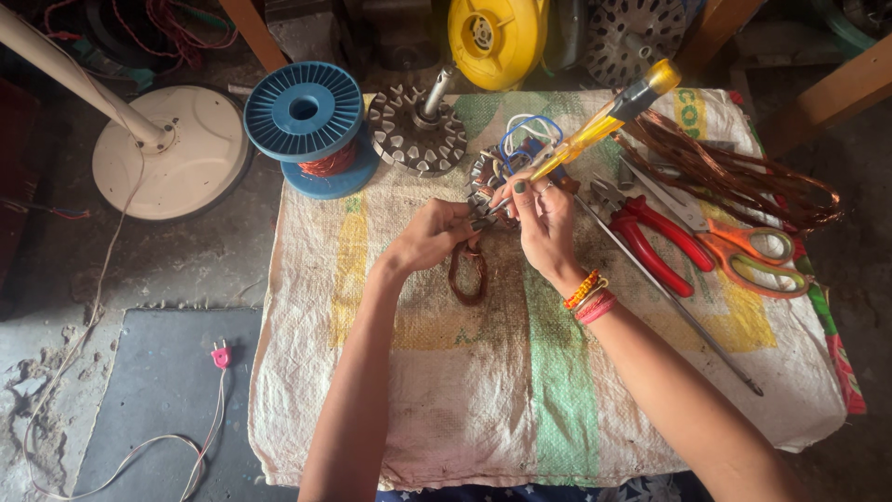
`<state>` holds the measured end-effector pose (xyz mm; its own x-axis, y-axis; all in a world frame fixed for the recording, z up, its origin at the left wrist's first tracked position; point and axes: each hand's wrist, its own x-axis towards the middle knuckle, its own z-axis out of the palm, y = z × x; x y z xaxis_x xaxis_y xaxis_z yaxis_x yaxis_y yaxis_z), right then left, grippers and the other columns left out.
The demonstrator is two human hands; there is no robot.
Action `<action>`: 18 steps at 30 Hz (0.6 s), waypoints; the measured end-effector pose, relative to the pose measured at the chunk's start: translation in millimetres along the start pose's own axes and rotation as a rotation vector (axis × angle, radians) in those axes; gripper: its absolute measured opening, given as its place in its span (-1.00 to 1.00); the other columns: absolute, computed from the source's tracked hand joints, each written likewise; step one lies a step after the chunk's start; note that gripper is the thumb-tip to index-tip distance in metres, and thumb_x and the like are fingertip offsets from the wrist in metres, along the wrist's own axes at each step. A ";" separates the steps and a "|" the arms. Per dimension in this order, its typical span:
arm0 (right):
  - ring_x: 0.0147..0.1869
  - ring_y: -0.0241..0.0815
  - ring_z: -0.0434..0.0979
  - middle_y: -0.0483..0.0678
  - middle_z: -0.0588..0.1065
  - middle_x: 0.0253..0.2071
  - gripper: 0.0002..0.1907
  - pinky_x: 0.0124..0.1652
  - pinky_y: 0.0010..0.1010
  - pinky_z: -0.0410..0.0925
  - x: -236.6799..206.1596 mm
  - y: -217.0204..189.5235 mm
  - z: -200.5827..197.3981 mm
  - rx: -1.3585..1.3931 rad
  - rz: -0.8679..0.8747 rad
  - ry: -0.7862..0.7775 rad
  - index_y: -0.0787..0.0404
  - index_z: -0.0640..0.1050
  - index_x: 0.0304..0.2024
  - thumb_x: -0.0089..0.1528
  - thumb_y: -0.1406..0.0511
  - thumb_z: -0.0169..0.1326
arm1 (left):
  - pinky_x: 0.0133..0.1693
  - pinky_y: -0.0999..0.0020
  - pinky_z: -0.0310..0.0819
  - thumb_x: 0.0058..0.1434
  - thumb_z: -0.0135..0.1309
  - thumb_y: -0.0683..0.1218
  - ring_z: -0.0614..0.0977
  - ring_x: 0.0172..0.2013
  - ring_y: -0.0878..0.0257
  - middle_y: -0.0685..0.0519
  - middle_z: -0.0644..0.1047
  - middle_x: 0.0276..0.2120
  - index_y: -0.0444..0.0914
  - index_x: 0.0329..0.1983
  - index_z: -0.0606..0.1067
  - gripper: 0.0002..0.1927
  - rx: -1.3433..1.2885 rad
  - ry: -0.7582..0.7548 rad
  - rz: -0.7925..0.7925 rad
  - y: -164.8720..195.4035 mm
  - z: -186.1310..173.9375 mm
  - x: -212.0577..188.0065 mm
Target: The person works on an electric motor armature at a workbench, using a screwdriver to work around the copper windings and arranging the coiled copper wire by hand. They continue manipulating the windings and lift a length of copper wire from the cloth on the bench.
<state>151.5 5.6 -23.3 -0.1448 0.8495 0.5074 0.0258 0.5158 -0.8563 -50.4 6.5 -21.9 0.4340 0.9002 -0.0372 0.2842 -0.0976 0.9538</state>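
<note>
Woven sack (557, 390) covers our table, its near half bare for elbows. Far side crowds: spool (304, 113), rotor (417, 130), pliers (655, 242), scissors (753, 256). Our right hand (546, 221) grips the yellow screwdriver (604, 121) pen-style over the stator (492, 177); left hand (432, 234) pinches a copper coil (467, 274) just beside it.
</note>
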 end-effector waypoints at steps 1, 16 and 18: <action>-0.33 -0.46 0.35 -0.09 0.58 -0.28 -0.67 -0.33 -0.62 0.26 0.0 0.1 0.1 0.008 0.000 -0.001 0.21 0.49 -0.24 0.51 0.15 -0.11 | -0.35 0.39 0.56 0.25 -0.01 -0.30 0.66 -0.39 0.32 -0.09 0.68 -0.34 -0.40 -0.09 0.59 -0.77 0.039 -0.012 -0.024 1.6 -0.9 -1.3; -0.31 -0.45 0.43 -0.10 0.60 -0.26 -0.79 -0.30 -0.62 0.32 -2.8 8.5 -5.2 0.016 0.003 -0.020 0.24 0.55 -0.16 0.46 0.23 0.01 | -0.17 0.23 0.62 0.31 0.05 -0.18 0.72 -0.26 0.17 -0.15 0.69 -0.26 -0.38 -0.06 0.56 -0.79 0.109 -0.051 -0.104 2.0 -1.2 -0.6; -0.29 -0.41 0.54 -0.10 0.60 -0.25 -0.80 -0.27 -0.59 0.43 0.4 5.5 -12.1 -0.054 -0.050 -0.043 0.26 0.59 -0.10 0.42 0.25 0.06 | -0.15 0.27 0.63 0.30 0.05 -0.18 0.74 -0.24 0.20 -0.12 0.69 -0.25 -0.36 -0.04 0.57 -0.78 0.166 -0.035 -0.102 5.4 -2.1 -2.2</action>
<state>163.6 10.1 -26.7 -0.1900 0.8177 0.5434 0.0708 0.5634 -0.8231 -51.6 4.9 -16.1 0.4245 0.8938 -0.1447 0.4644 -0.0777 0.8822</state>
